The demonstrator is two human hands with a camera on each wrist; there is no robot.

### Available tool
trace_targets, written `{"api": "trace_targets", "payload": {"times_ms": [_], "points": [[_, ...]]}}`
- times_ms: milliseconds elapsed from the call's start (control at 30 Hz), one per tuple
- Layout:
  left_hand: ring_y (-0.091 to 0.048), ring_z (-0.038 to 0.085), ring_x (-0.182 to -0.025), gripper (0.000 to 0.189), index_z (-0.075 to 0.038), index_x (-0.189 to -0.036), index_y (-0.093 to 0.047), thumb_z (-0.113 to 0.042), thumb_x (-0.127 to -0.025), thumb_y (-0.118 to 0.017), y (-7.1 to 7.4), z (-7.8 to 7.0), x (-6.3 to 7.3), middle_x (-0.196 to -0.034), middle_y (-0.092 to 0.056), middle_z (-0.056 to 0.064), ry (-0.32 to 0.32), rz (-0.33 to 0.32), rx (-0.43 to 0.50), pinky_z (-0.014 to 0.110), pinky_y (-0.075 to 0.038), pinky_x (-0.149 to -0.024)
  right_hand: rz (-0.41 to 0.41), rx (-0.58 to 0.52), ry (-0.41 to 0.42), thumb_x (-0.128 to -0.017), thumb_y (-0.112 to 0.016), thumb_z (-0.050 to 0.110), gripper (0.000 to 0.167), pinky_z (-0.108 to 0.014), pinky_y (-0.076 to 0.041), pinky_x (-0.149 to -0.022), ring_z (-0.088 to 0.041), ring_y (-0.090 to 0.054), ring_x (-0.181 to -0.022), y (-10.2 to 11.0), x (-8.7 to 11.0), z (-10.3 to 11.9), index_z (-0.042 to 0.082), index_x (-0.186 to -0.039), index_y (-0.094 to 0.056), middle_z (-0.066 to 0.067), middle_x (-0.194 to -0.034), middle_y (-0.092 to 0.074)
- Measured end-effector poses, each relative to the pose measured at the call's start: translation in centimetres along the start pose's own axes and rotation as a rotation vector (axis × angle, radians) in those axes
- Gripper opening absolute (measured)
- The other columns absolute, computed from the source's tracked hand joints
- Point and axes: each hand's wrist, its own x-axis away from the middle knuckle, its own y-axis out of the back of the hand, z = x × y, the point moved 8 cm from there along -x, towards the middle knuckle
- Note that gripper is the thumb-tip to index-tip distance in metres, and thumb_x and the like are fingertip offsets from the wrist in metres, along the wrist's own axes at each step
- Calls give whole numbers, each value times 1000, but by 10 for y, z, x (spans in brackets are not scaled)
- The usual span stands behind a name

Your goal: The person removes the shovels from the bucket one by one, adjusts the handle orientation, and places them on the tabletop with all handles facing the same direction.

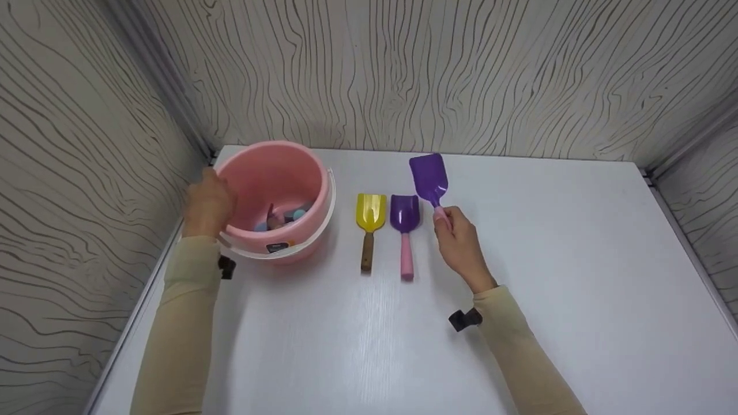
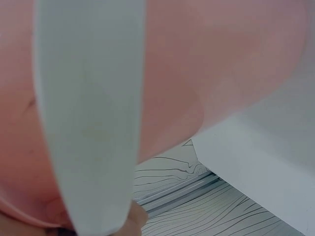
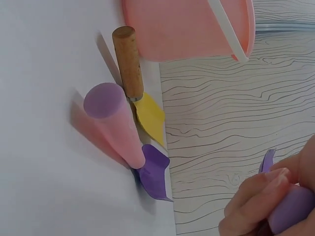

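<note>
A pink bucket (image 1: 271,167) stands at the table's back left, its white handle (image 2: 91,108) hanging down along the side. My left hand (image 1: 209,202) grips the bucket's left rim; its fingers are partly hidden. Held in my right hand (image 1: 459,242) by its pink handle is a purple toy shovel (image 1: 430,174), its blade pointing toward the back wall. Just left of that hand, a second purple shovel (image 1: 405,213) with a pink handle lies on the table. Beside it lies a yellow shovel (image 1: 371,212) with a wooden handle (image 3: 128,61).
Several small items (image 1: 282,219), some blue and grey, lie at the bottom of the bucket. The white table (image 1: 576,259) meets wood-grain patterned walls (image 1: 392,69) at the back and sides. A grey metal strip (image 2: 177,194) runs along the left edge.
</note>
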Motion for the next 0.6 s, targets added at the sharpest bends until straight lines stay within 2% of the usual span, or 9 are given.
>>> {"api": "trace_targets", "payload": {"times_ms": [133, 233, 433, 600], "points": [[-68, 36, -89, 49, 5, -148, -37, -29, -116, -25, 2, -1, -2, -112, -62, 30, -19, -17, -32, 43, -58, -66, 11, -25, -72, -115, -44, 17, 26, -24, -37, -54, -6, -44, -60, -1, 3, -13, -3, -113, -59, 0, -77, -50], [-69, 38, -91, 49, 5, -147, -38, -29, -116, -25, 3, -1, -3, -112, -62, 32, -27, -31, -52, 44, -58, -68, 26, -37, -120, -115, -41, 15, 27, -24, -37, -54, -8, -45, -60, -4, 6, -22, -5, -120, -58, 0, -79, -50], [-69, 36, -86, 49, 5, -147, -37, -29, -116, -25, 2, -2, -3, -108, -62, 28, -33, -30, -56, 40, -58, -63, 45, -35, -204, -112, -41, 12, 30, -24, -37, -54, -10, -47, -61, -10, 13, -36, -5, -136, -45, -6, -84, -55], [-69, 35, -89, 49, 5, -149, -37, -30, -116, -24, 0, -1, -2, -110, -61, 27, -17, -14, -42, 38, -59, -63, 59, -48, -262, -111, -39, 10, 29, -25, -40, -53, -11, -48, -61, -15, 20, -48, -4, -136, -36, -6, -87, -54]]}}
